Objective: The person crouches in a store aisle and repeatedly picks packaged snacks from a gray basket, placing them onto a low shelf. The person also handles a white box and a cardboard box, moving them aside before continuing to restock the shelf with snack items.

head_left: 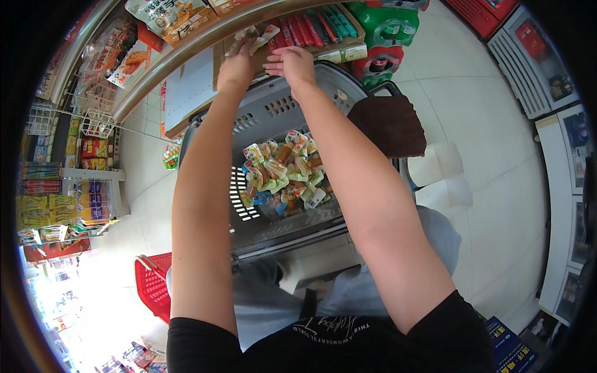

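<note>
Both arms reach forward over a grey plastic basket (289, 233) to a low shelf. My left hand (237, 67) is at small clear-and-white snack packets (256, 37) on the shelf; its fingertips overlap them, and whether it grips one cannot be told. Just right of it, my right hand (291, 67) has its fingers apart in front of a row of red packaged sticks (296, 31), with nothing seen in it. Teal packaged sticks (340, 21) lie farther right. Inside the basket is a pile of individually wrapped snacks (282, 172), some brown through clear film.
A metal shelf rail (172, 49) curves above the left hand. Green-wrapped bottles (389, 25) stand right of the shelf. A dark brown cushion-like thing (389, 126) sits at the basket's right corner. A red basket (156, 284) stands on the floor at left; fridges (541, 60) line the right.
</note>
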Tool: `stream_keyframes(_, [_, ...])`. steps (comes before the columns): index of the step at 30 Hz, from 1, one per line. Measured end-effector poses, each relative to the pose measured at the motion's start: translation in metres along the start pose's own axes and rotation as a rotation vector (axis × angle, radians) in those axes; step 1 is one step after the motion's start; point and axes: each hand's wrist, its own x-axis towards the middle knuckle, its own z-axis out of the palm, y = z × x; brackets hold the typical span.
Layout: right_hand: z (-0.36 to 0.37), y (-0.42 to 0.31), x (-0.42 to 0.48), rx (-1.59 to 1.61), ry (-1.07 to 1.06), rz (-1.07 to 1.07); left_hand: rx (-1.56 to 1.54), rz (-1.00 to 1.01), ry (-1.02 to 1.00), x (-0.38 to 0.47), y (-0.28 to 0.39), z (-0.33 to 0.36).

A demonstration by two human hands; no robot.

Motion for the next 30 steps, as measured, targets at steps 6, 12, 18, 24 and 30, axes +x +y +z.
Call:
stream_keyframes(6, [-0.003, -0.007, -0.03, 0.271, -0.238, 0.308, -0.031, 0.421, 0.299, -0.07, 0.006, -0.061])
stream_keyframes(12, [-0.026, 0.01, -0.073, 0.243, -0.51, 0.49, -0.368, 0.406, 0.133, -0.161, 0.028, -0.085])
stream_keyframes(18, [-0.039, 0.038, -0.105, 0.03, -0.48, 0.439, -1.128, -0.539, -0.146, -0.186, 0.0, -0.032])
stream_keyframes(24, [-0.044, 0.04, -0.11, -0.084, -0.488, 0.357, -1.14, -0.468, -0.205, -0.202, 0.001, -0.015])
stream_keyframes(30, [-0.035, 0.046, -0.111, 0.052, -0.339, 0.417, -0.996, -0.478, -0.111, -0.194, 0.025, -0.035])
